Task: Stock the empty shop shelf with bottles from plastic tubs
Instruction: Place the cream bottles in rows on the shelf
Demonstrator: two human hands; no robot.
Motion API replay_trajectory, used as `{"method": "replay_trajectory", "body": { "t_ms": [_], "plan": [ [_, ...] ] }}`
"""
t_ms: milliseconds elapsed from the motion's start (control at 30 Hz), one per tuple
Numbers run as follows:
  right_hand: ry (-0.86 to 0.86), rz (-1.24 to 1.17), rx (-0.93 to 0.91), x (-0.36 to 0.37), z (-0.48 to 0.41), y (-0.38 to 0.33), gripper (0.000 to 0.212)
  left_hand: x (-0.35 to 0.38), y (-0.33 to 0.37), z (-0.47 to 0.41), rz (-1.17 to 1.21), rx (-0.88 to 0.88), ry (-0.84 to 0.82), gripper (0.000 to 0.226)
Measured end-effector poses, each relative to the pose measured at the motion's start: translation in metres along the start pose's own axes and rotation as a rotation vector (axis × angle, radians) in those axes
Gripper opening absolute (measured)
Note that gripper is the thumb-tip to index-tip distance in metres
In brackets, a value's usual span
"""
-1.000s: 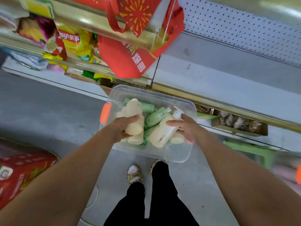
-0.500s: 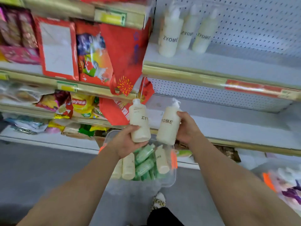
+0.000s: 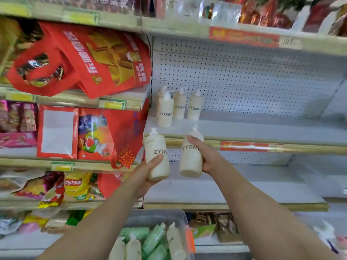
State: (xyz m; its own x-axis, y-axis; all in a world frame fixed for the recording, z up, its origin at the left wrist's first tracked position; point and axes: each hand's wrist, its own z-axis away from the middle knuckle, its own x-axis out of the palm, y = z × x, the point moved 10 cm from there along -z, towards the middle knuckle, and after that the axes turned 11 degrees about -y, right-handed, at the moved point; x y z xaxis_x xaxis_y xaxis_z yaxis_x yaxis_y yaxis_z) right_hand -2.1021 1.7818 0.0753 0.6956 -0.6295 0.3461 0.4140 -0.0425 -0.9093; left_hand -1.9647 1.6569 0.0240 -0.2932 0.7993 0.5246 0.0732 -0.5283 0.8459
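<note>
Two ZYOME pump bottles (image 3: 157, 160) held just below the white shelf (image 3: 244, 131) edge.
The left hand (image 3: 144, 171) wraps one and the right hand (image 3: 211, 159) grips the other. Set both upright, labels forward, beside the standing row (image 3: 165, 112) without knocking it. The clear tub (image 3: 181, 217) sits below.

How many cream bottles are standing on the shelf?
3 clearly: front-left bottle, middle bottle, right bottle, leftmost on the shelf; another may hide behind the front one.
</note>
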Motion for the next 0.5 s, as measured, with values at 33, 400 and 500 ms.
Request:
{"method": "replay_trajectory", "body": {
  "t_ms": [33,400,500],
  "plan": [
    [0.004,0.024,-0.029,-0.002,-0.004,-0.010,0.055,0.003,0.005,-0.006,-0.022,0.018,-0.006,0.062],
    [0.018,0.217,-0.297,-0.030,-0.065,-0.117,0.050,0.011,0.027,-0.075,-0.071,0.101,-0.009,0.066],
    [0.030,0.316,-0.303,-0.035,-0.096,-0.138,0.052,0.014,0.039,-0.094,-0.073,0.136,-0.011,0.070]
  ]
}}
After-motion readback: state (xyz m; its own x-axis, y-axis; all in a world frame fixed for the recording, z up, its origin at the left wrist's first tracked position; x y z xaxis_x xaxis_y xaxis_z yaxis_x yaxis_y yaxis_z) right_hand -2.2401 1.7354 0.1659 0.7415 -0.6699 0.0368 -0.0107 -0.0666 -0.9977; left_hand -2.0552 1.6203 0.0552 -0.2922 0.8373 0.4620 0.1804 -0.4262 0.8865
